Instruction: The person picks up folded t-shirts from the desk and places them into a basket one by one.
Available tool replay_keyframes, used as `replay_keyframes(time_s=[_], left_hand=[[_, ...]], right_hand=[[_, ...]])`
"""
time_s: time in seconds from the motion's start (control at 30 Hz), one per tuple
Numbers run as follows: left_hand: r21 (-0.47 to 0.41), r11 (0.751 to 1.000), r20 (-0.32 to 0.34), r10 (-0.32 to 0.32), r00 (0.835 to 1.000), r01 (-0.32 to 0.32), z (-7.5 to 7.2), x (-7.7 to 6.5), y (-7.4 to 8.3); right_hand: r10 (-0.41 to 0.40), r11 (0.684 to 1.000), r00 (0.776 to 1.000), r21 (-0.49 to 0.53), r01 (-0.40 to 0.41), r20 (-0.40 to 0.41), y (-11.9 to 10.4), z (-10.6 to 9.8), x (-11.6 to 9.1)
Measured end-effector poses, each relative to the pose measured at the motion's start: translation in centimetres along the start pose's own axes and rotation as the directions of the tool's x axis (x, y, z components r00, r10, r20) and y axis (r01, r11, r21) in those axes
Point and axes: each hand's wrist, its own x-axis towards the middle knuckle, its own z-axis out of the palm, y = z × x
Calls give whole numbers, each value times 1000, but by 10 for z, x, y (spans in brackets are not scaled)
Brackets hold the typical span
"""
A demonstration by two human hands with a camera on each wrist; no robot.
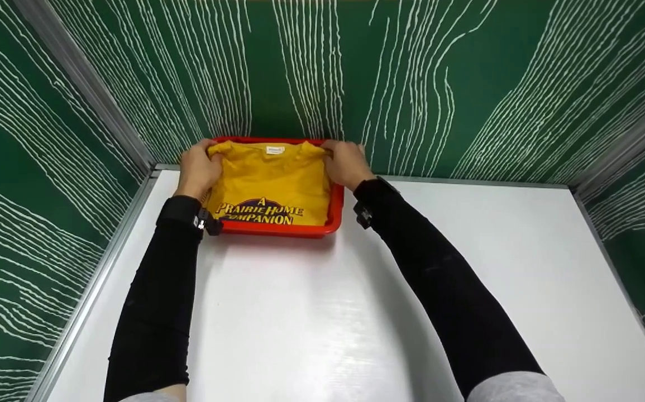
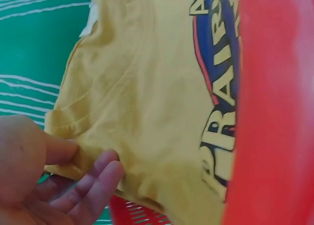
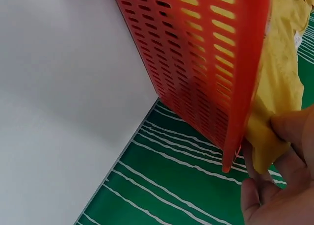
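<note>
A folded yellow T-shirt with "A Prairie Home Companion" printed on it lies in a red plastic basket. My left hand pinches the shirt's far left corner; in the left wrist view that hand has cloth between thumb and fingers. At the opposite corner my right hand grips the fabric. Seen from the right wrist, the thumb and fingers of this hand close on a yellow fold just beyond the basket's rim. A white neck label shows at the collar. The shirt's underside is hidden.
The basket stands on a white tabletop, close to the green back wall with wavy white lines. Similar green panels rise at left and right, with grey metal strips along the corners. Slots pierce the basket's sides.
</note>
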Motion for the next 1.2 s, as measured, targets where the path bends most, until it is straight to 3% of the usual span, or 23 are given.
replay_keyframes(time_s=[0.2,0.33,0.53,0.7,0.8,1.0,1.2], left_hand=[[-42,999,7,-19,1000,19,4,-3,-2],[7,1000,39,21,999,-21,2,-7,0],[73,994,161,67,985,-80,12,-6,5],[123,989,262,50,964,-85,22,-5,13],[156,983,280,52,959,-99,25,-5,18],[196,975,309,39,950,-104,31,-3,22],[208,973,435,-4,900,-96,43,8,12]], right_hand=[[-36,985,985,-173,6,-170,-6,9,-2],[-126,963,973,-260,74,-191,-11,11,-5],[-261,928,958,-303,216,-116,-21,13,-12],[-284,935,958,-213,283,29,-26,16,-12],[-250,947,962,-177,267,114,-26,18,-11],[-115,964,964,-207,166,239,-29,22,-8],[-46,942,951,-304,144,307,-32,29,-11]])
